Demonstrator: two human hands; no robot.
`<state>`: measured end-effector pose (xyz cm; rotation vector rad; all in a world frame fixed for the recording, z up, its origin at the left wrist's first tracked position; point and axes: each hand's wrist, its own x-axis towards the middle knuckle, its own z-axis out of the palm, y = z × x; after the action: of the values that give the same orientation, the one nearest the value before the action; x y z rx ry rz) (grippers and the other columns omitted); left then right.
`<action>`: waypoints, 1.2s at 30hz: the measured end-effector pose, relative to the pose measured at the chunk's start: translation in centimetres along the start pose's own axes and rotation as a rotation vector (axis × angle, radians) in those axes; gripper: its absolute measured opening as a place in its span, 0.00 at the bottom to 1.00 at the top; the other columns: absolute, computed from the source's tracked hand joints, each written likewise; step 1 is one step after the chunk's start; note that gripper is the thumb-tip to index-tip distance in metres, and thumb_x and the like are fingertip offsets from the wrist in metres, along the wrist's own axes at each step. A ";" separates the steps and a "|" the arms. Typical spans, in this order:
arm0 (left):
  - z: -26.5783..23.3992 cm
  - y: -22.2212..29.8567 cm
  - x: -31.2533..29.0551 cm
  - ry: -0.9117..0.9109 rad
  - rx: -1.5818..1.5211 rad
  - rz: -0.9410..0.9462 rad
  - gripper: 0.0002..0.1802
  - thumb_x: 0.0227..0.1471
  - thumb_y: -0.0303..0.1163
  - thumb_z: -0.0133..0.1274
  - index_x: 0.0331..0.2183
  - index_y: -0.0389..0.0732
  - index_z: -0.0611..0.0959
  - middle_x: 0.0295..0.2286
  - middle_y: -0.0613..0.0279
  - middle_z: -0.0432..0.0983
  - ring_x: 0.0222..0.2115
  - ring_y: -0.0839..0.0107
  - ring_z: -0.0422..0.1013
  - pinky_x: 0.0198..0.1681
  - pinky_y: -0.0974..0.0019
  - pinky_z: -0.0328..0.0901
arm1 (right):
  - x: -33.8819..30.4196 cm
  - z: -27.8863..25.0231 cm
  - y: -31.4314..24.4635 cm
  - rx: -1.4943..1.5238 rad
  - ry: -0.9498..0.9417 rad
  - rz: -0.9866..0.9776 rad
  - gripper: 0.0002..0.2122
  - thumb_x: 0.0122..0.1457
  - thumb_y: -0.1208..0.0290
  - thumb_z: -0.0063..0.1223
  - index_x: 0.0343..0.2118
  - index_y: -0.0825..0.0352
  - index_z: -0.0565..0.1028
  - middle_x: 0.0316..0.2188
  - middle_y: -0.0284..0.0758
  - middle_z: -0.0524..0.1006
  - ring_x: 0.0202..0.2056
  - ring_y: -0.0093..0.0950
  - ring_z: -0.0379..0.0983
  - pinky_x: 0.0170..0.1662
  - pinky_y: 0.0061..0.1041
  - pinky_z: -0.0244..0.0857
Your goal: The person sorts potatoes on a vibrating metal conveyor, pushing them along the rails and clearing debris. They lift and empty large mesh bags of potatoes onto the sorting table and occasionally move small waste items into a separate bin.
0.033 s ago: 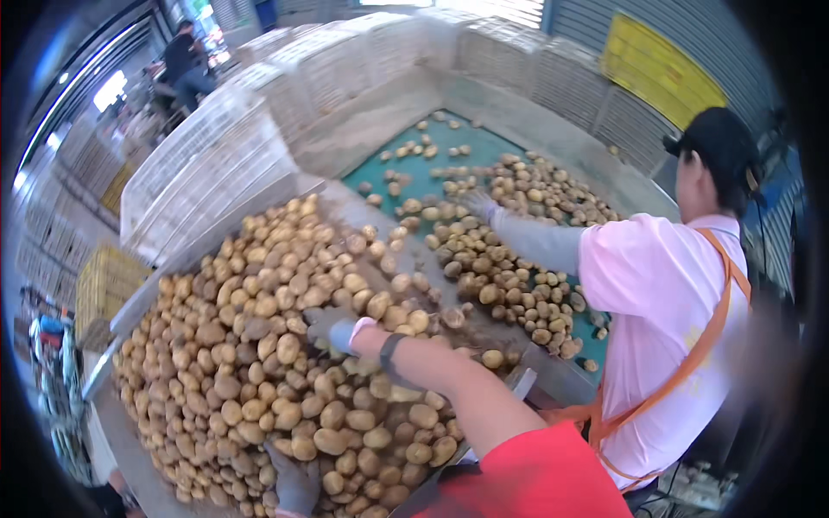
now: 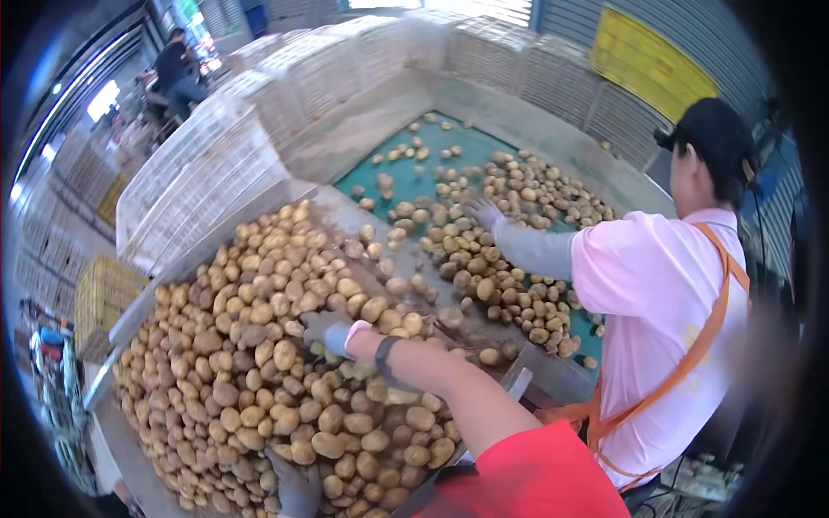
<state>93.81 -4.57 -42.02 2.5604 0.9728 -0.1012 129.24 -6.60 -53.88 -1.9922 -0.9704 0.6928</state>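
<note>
A large heap of tan-brown potatoes (image 2: 242,371) lies on a sloping table. My right hand (image 2: 326,332), in a grey glove, reaches across from the lower right and rests on the upper part of the heap, its fingers stretched over the potatoes. A dark band circles that wrist, below a red sleeve (image 2: 535,470). Low in the picture my left hand (image 2: 296,488), also gloved in grey, lies among the potatoes at the near side, thumb and fingers apart. Neither palm shows.
A co-worker in a pink shirt (image 2: 648,285) stands at the right, a gloved hand (image 2: 488,213) over potatoes on a green belt (image 2: 363,177). White crates (image 2: 203,177) line the far side. A yellow crate (image 2: 652,65) stands back right, another yellow crate (image 2: 105,302) at left. Another person (image 2: 179,73) is far back.
The whole view has shifted slightly. Some potatoes on the green belt and at the heap's upper edge lie a little differently. Both my hands stay at nearly the same places on the heap.
</note>
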 end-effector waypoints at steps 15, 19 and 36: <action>-5.5 5.9 -1.4 -0.004 -1.611 -0.014 0.32 0.60 0.36 0.53 0.62 0.38 0.65 0.54 0.54 0.70 0.51 0.63 0.70 0.48 0.58 0.71 | -15.7 2.6 -17.0 0.407 -0.382 -0.786 0.40 0.53 0.67 0.60 0.70 0.52 0.54 0.46 0.44 0.77 0.42 0.35 0.76 0.48 0.31 0.69; -3.9 6.5 -3.0 0.303 -1.615 -0.005 0.19 0.63 0.31 0.51 0.54 0.44 0.72 0.44 0.61 0.76 0.43 0.70 0.74 0.43 0.69 0.71 | -17.5 1.4 -16.0 0.390 -0.186 -0.728 0.40 0.53 0.61 0.64 0.69 0.57 0.56 0.60 0.47 0.69 0.60 0.43 0.66 0.62 0.37 0.60; -3.1 4.9 -9.4 0.598 -0.983 0.267 0.26 0.56 0.26 0.60 0.53 0.35 0.69 0.48 0.56 0.72 0.48 0.72 0.71 0.51 0.67 0.68 | -23.4 0.3 -19.6 0.298 -0.357 -0.527 0.20 0.64 0.60 0.50 0.59 0.54 0.71 0.19 0.41 0.75 0.22 0.32 0.76 0.27 0.33 0.67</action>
<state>89.71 -12.56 -35.57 1.7490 0.5972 1.0041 108.45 -18.05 -34.69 -1.2956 -1.4384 0.8438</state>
